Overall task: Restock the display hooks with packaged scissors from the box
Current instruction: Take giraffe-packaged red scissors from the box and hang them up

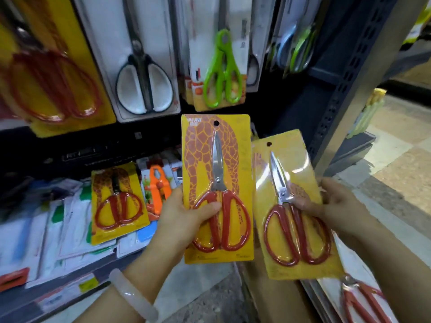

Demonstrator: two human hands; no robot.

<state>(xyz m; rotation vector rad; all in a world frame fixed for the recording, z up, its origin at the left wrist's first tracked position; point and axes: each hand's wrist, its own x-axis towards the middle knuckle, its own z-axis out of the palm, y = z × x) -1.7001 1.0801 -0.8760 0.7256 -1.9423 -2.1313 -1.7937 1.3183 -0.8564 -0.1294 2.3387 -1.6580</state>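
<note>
Left hand (186,215) is gripping an upright yellow scissors pack (218,190), thumb lying across the red handles. Right hand (335,206) is pinching a second scissors pack (295,206), tilted, just beside the first. Above them more packs are hanging on the display: green scissors (221,71), black-handled scissors (144,66). Bracelet (135,297) is sitting on the left wrist.

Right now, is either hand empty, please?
No, the left hand and the right hand each hold a scissors pack.
</note>
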